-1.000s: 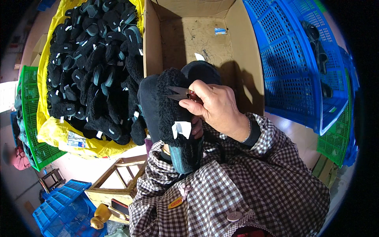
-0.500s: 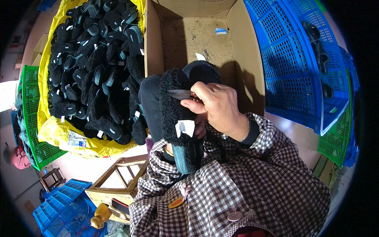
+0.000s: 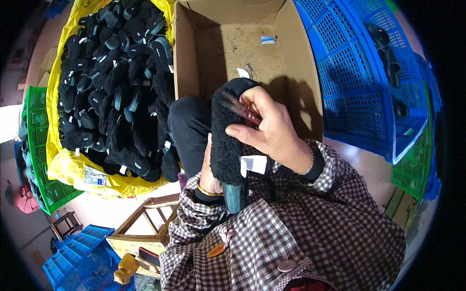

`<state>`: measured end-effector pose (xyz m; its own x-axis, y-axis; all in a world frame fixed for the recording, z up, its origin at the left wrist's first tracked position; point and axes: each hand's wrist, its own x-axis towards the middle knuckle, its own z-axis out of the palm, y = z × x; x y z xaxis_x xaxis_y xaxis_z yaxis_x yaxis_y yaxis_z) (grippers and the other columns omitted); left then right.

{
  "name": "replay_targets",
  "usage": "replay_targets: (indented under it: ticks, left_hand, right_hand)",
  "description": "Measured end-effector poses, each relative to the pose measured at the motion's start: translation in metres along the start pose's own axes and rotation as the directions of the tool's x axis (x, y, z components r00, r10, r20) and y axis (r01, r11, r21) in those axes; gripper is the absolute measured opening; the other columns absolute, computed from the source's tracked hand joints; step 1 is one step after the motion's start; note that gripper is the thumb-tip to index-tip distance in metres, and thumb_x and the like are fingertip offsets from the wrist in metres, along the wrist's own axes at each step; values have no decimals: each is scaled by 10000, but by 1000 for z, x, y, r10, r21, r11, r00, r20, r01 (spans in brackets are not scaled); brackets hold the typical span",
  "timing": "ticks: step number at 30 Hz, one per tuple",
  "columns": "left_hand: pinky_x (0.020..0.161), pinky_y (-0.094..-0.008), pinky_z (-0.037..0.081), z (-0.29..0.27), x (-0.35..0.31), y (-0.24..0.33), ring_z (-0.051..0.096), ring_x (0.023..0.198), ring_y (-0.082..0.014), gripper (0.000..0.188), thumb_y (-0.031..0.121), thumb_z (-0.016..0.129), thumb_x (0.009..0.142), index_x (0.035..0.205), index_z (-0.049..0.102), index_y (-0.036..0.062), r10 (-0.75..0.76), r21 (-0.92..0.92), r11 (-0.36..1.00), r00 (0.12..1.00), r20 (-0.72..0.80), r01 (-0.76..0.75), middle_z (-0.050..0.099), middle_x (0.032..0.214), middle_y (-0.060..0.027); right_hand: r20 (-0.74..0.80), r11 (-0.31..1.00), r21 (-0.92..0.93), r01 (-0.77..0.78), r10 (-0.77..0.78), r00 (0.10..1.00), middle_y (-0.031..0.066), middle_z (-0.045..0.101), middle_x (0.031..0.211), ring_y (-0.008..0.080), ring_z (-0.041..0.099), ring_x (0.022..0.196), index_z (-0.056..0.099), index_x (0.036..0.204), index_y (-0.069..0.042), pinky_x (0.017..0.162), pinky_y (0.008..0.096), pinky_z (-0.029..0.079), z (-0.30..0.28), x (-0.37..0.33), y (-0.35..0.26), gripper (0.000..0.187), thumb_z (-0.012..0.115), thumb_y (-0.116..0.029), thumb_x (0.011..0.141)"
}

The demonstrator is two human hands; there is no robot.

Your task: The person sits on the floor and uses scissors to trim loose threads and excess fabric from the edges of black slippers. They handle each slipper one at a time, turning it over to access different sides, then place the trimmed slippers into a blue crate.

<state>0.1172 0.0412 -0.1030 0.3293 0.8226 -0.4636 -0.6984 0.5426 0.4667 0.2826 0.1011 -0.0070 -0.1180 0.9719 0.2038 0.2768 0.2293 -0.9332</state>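
A black fleecy slipper (image 3: 225,145), with a dark green sole edge and a white label (image 3: 254,165) at its side, lies lengthwise above my lap. My left hand (image 3: 208,177) is closed round its left side, the fingers partly hidden behind it. At its upper right edge, my right hand (image 3: 279,131) grips a small pair of thread snips (image 3: 252,119) with reddish handles. The snips' blades are motion-blurred over the fleece, so I cannot tell whether they touch it. My dark-trousered knees (image 3: 188,128) are beneath.
A yellow-lined container (image 3: 60,167) heaped with similar black slippers (image 3: 116,92) stands at left. Ahead is a cardboard box (image 3: 228,46) with thread scraps. Blue crates (image 3: 359,111) rise at right. A wooden stool (image 3: 131,240) and another blue crate (image 3: 73,257) are lower left.
The slipper has turned, showing a narrower fleecy side, and its label now sticks out to the right. My left hand has come into view at its left. The snips' blades have become blurred.
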Motion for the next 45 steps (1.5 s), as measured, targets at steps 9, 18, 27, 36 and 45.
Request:
replay_targets:
  ticks: [9,18,27,36,45]
  left_hand:
    - [815,-312,557,18,-12,27,669,900,-186,528,478,375,1016,1269,543,46,-113,-13,994,991,-74,112,668,1079,-93]
    - [907,-315,480,25,-17,16,591,1039,-132,521,465,396,1015,1336,499,67,-1,221,975,996,-91,21,623,1190,-35]
    - [860,-252,462,20,-11,34,573,971,-112,450,296,458,1021,1357,458,-4,357,628,717,933,44,-304,587,1125,-27]
    - [879,-334,494,87,22,122,645,990,-239,612,325,798,763,1206,585,-40,91,777,7,774,627,-630,661,1083,-162]
    - [675,-286,484,93,38,92,589,744,-175,142,109,669,879,979,628,17,623,854,61,688,372,-516,637,918,-87]
  right_hand:
    - [596,575,546,-610,245,765,-19,484,629,64,451,510,528,991,-26,456,218,375,-55,10,-71,191,509,-215,1002]
    - [921,903,378,203,-344,-183,66,603,949,104,585,720,546,1211,3,603,249,549,5,19,-192,383,556,-269,942]
    - [875,835,416,-361,-260,408,53,616,770,126,580,578,474,1147,-27,495,271,494,-39,19,-146,257,487,-225,984]
    - [310,956,-105,-274,294,904,107,675,987,131,631,907,588,1148,51,811,282,507,-81,12,-20,496,757,-281,821]
    - [-90,955,26,-297,298,950,113,675,1095,165,636,988,569,1189,25,892,314,505,-88,-17,1,423,722,-152,837]
